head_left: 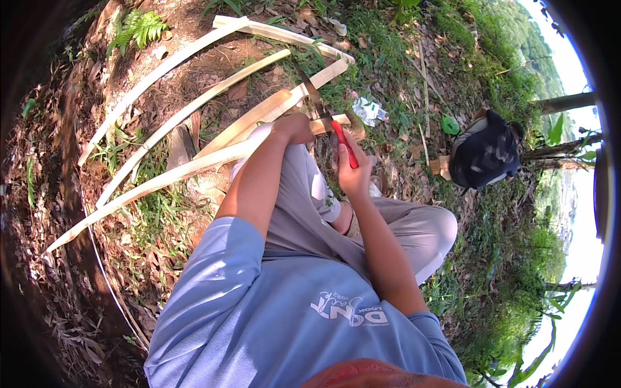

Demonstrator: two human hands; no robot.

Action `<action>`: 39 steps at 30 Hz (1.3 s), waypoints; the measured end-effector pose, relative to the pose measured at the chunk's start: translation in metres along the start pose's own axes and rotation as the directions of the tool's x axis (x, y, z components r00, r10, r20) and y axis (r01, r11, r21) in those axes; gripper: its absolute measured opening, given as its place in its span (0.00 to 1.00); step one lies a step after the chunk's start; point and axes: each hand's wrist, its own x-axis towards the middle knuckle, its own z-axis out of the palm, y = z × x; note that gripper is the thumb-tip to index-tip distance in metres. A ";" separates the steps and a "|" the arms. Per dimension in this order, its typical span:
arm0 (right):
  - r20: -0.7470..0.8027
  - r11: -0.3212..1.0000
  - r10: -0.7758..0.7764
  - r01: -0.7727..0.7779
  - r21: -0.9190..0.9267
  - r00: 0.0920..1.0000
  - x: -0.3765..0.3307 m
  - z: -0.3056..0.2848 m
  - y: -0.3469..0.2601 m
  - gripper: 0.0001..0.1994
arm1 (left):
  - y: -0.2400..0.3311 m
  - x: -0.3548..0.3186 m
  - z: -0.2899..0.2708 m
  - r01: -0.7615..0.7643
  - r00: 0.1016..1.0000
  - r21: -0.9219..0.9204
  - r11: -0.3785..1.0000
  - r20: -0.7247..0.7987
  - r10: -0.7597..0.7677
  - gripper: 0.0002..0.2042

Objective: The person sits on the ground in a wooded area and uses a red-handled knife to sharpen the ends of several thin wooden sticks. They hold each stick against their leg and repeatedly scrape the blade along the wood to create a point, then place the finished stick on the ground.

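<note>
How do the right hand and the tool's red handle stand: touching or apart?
Touching. The head view shows the right hand wrapped around the red handle, palm and handle overlapping without a gap.

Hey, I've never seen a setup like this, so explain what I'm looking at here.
There's no machine, just a seated person's bare hands. The single picture comes from a wide, round-looking camera worn on the head, looking down, so straight things bend near the rim. The right hand holds a red-handled blade; the left hand is on a pale wood piece beside it. On the leafy ground lie more wood strips, and a dark bag sits off to the right.
</note>
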 end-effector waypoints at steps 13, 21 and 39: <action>0.134 0.915 0.344 -0.299 -0.271 0.929 -0.161 -0.153 -0.194 0.22 | 0.007 -0.012 0.005 0.033 0.994 -0.044 0.998 -0.098 -0.038 0.19; 0.022 0.995 0.104 -0.103 -0.012 0.994 -0.033 -0.043 -0.057 0.21 | 0.028 -0.038 0.010 0.052 0.980 0.060 0.997 -0.196 -0.039 0.17; 0.031 0.963 0.239 -0.233 -0.132 0.971 -0.161 -0.123 -0.094 0.23 | 0.007 -0.005 0.001 0.042 0.999 -0.080 0.996 0.031 -0.040 0.23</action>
